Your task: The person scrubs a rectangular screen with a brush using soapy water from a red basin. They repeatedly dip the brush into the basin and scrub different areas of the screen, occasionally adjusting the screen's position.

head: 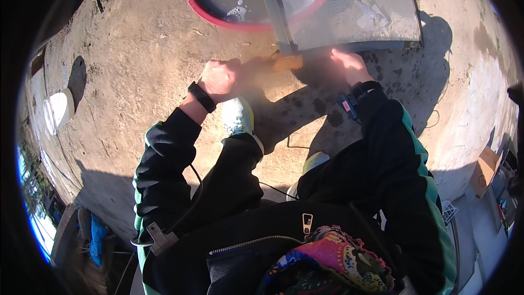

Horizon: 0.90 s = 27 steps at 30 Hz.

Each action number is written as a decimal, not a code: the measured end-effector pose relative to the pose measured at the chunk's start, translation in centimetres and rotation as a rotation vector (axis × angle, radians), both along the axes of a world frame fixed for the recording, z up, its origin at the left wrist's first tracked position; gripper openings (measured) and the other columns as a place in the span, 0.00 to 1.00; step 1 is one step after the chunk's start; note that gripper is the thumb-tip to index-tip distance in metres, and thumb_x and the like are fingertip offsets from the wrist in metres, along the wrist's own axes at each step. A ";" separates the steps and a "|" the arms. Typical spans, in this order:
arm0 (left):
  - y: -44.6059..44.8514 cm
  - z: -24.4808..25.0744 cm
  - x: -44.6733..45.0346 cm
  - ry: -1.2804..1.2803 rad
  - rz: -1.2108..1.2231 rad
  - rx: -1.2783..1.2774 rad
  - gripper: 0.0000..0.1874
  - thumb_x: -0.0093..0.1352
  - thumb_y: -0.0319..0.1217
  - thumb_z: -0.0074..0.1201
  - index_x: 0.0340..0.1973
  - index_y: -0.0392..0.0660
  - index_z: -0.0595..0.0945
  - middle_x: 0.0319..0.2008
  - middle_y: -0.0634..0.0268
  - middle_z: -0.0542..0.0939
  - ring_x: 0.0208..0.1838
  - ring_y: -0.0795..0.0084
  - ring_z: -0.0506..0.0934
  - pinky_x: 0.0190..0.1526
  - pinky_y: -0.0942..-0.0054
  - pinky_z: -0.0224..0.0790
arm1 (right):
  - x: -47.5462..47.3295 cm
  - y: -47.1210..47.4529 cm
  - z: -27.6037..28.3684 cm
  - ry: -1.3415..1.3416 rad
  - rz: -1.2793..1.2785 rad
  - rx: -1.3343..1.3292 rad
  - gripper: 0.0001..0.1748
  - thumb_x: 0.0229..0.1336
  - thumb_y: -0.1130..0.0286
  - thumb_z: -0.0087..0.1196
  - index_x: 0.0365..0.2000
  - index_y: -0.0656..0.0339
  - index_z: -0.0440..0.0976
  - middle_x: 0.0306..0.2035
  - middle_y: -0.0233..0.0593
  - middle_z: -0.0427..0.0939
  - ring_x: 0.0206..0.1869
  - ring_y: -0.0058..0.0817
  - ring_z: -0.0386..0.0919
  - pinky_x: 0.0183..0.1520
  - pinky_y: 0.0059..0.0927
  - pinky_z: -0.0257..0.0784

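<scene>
A framed mesh screen (348, 12) leans across a red-rimmed round tub (241, 26) of cloudy water with some foam. Curled fingers form a fist on my left hand (219, 80), left of the screen's bottom end. From that fist a blurred strip runs to an orange-brown block-shaped tool (288, 63), possibly a brush, just below the dark frame bar (278, 12). My right hand (350, 65) is at the screen's lower edge, right of the block; its fingertips are blurred, so its grip is unclear. Both wrists wear black bands.
Rough concrete ground (135, 49) surrounds the tub, with wet spots near my feet. A white bucket (61, 108) lies at the left. My shoes (237, 119) are below my hands. A thin cable hangs by my legs. A cardboard box (486, 171) is at the lower right.
</scene>
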<state>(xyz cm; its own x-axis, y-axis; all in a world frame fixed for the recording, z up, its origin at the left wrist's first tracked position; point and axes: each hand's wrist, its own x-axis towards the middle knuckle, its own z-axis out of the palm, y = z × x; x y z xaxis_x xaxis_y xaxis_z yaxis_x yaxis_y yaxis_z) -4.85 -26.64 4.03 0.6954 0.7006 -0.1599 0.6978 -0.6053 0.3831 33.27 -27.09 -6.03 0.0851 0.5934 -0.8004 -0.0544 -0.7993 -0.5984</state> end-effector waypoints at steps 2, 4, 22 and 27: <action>-0.2 -1.1 1.2 -0.106 -0.024 0.028 0.28 0.65 0.41 0.59 0.62 0.59 0.75 0.23 0.65 0.76 0.25 0.61 0.78 0.27 0.64 0.72 | -0.2 0.0 0.4 -0.023 0.028 0.066 0.11 0.56 0.57 0.66 0.31 0.51 0.80 0.29 0.20 0.79 0.29 0.08 0.70 0.31 0.18 0.56; -0.3 -1.7 1.1 -0.084 -0.003 -0.003 0.28 0.66 0.41 0.59 0.62 0.59 0.75 0.23 0.65 0.76 0.25 0.61 0.79 0.27 0.63 0.73 | -0.2 0.0 0.8 -0.030 0.040 0.096 0.10 0.56 0.58 0.66 0.32 0.52 0.80 0.29 0.21 0.79 0.29 0.09 0.70 0.30 0.17 0.56; 9.8 -2.5 -5.5 0.379 0.644 0.142 0.27 0.70 0.51 0.50 0.64 0.60 0.72 0.40 0.58 0.85 0.41 0.53 0.83 0.42 0.57 0.77 | -1.9 0.5 -0.2 -0.112 -0.037 0.061 0.10 0.57 0.60 0.65 0.31 0.55 0.82 0.29 0.24 0.81 0.26 0.09 0.69 0.24 0.18 0.55; 10.2 -1.8 -2.3 0.477 0.527 0.015 0.28 0.70 0.53 0.49 0.63 0.62 0.71 0.40 0.56 0.85 0.41 0.52 0.83 0.41 0.55 0.77 | -2.1 0.1 0.5 -0.021 -0.078 0.124 0.10 0.58 0.62 0.65 0.33 0.58 0.80 0.31 0.26 0.81 0.29 0.13 0.72 0.28 0.18 0.62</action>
<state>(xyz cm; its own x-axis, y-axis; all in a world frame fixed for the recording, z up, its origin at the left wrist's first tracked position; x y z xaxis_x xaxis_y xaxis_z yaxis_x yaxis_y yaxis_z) -7.15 -16.46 2.21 0.1198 0.9291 -0.3500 0.9887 -0.1437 -0.0431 31.16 -26.97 -5.55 0.1508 0.6783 -0.7192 -0.1000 -0.7133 -0.6937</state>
